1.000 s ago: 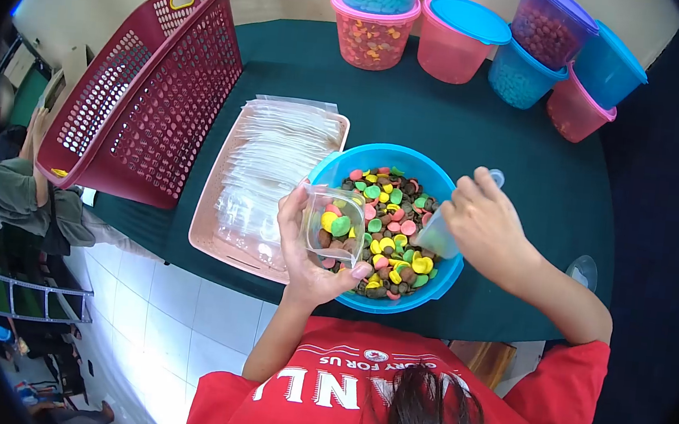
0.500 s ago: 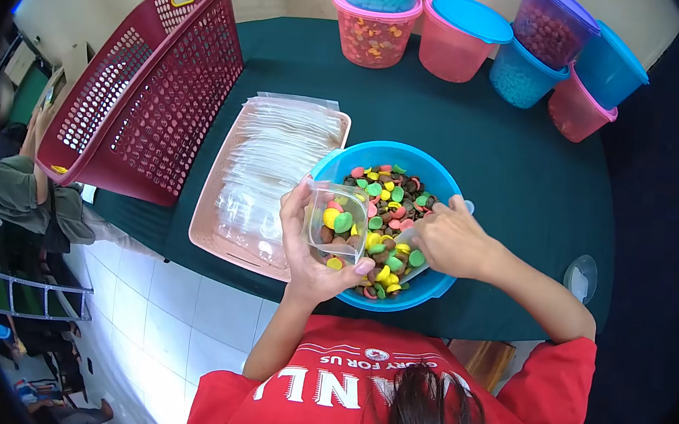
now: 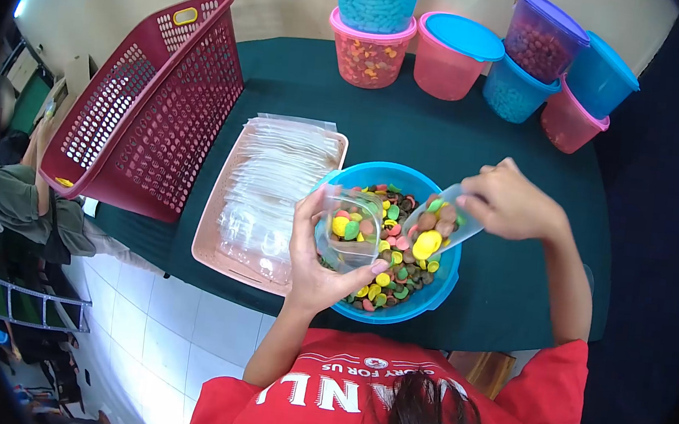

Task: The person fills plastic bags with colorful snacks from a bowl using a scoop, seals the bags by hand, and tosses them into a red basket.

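Note:
A clear plastic cup (image 3: 353,226), partly filled with colourful candies, is in my left hand (image 3: 316,271), its fingers wrapped around it over the left side of the blue basin (image 3: 438,291). Brown, yellow, green and pink candies (image 3: 391,286) lie in that basin. My right hand (image 3: 512,202) grips a translucent scoop (image 3: 446,222) loaded with brown, green and yellow pieces. The scoop is tilted above the basin's right side, a short gap from the cup.
A pink tray (image 3: 209,224) of stacked clear bags (image 3: 277,181) stands left of the basin. Beyond it is a maroon basket (image 3: 165,113). Lidded tubs (image 3: 456,60) line the table's far edge. A person (image 3: 26,198) is at the far left.
My right hand has lifted the scoop out of the candies, up and to the right, and it now carries candies. My left hand and the cup have shifted slightly right.

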`<state>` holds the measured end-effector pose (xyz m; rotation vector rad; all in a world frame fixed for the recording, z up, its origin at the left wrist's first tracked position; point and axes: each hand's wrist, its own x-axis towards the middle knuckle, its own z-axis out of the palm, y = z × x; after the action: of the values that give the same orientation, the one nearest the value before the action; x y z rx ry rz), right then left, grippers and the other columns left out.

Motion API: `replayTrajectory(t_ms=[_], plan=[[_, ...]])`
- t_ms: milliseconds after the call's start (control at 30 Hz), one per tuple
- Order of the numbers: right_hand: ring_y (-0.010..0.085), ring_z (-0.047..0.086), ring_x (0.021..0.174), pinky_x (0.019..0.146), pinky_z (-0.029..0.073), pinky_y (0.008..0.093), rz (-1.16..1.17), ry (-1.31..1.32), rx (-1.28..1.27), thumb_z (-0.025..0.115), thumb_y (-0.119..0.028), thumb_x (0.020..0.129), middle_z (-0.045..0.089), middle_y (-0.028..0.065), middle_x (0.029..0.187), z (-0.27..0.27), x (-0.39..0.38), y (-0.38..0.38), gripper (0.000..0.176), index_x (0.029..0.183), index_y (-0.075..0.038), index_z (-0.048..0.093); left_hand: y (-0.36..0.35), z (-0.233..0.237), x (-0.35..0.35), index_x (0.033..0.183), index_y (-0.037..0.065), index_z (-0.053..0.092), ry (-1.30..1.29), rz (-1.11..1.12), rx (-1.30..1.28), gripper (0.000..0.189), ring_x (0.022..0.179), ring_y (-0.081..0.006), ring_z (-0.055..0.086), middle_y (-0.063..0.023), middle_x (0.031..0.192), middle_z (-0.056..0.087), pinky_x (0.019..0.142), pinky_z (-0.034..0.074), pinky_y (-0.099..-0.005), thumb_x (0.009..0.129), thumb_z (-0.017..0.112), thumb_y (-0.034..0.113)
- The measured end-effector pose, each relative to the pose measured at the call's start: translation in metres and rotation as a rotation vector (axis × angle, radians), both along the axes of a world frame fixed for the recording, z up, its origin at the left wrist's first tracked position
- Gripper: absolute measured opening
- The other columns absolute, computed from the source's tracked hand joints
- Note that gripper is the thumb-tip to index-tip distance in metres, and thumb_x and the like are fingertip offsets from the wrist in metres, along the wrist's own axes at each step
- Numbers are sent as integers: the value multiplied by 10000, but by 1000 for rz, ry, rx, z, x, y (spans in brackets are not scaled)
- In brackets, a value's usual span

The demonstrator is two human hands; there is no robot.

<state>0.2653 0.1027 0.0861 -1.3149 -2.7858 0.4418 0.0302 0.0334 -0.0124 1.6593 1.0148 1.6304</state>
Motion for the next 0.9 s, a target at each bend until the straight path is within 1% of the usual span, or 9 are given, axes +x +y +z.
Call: replayTrajectory(t_ms=[33, 67, 133, 167, 333, 400, 600, 833, 900], plan=[[325, 520, 626, 684, 340, 404, -24, 14, 31, 437, -190, 788, 529, 143, 567, 12, 2, 2, 246, 636, -26, 540, 3, 7, 2, 1217, -11, 301, 68, 35, 44, 888, 1021, -239, 461, -142, 1113, 400, 850, 402, -354, 517, 799, 215], [329, 518, 623, 673, 343, 404, -49, 29, 62, 439, -190, 788, 522, 150, 564, 25, 4, 4, 255, 622, -20, 532, 5, 9, 4, 1217, -11, 301, 68, 33, 51, 888, 1021, -239, 461, -142, 1113, 400, 850, 402, -354, 517, 799, 215], [330, 511, 608, 665, 343, 402, -88, 66, 96, 440, -188, 789, 510, 160, 565, 45, 3, 6, 267, 604, -10, 514, 9, 12, 8, 1195, -14, 324, 187, 7, 6, 874, 986, -235, 472, -150, 1083, 422, 834, 400, -340, 509, 806, 235], [330, 505, 600, 672, 341, 399, -108, 45, 127, 443, -182, 784, 509, 159, 561, 55, -1, 5, 263, 599, -9, 515, 11, 16, 11, 1180, -12, 340, 239, 20, 14, 861, 960, -250, 475, -153, 1065, 434, 818, 399, -347, 506, 807, 252], [309, 501, 587, 695, 331, 373, -39, -49, 293, 457, -165, 769, 535, 154, 582, 59, -19, 5, 242, 632, -4, 574, 14, 29, 22, 1183, -1, 340, 342, 1, -13, 853, 987, -279, 453, -150, 1068, 436, 842, 379, -377, 517, 797, 275], [292, 508, 586, 690, 330, 361, -96, -213, 296, 466, -157, 757, 547, 153, 595, 62, -25, 0, 234, 652, 11, 591, 14, 31, 23, 1184, -2, 338, 397, 22, -43, 851, 998, -284, 445, -155, 1071, 433, 856, 367, -386, 525, 790, 292], [285, 518, 578, 675, 330, 359, -77, -248, 348, 471, -151, 745, 544, 160, 576, 56, -24, -4, 226, 644, 8, 597, 14, 28, 25, 1186, -9, 337, 399, 13, -4, 853, 1009, -296, 433, -158, 1079, 426, 861, 361, -392, 530, 784, 305], [299, 525, 603, 685, 336, 371, -111, -195, 234, 461, -154, 754, 541, 164, 580, 52, -17, 1, 240, 670, 22, 601, 14, 25, 24, 1190, -9, 334, 387, -4, -21, 854, 1011, -293, 429, -156, 1080, 425, 867, 354, -395, 532, 784, 298], [255, 488, 612, 660, 342, 353, -93, -109, 142, 480, -173, 793, 519, 143, 582, 47, -9, 7, 241, 657, 6, 568, 14, 23, 23, 1189, -9, 335, 388, 4, -18, 849, 1000, -291, 435, -160, 1073, 427, 855, 364, -392, 534, 785, 292]])
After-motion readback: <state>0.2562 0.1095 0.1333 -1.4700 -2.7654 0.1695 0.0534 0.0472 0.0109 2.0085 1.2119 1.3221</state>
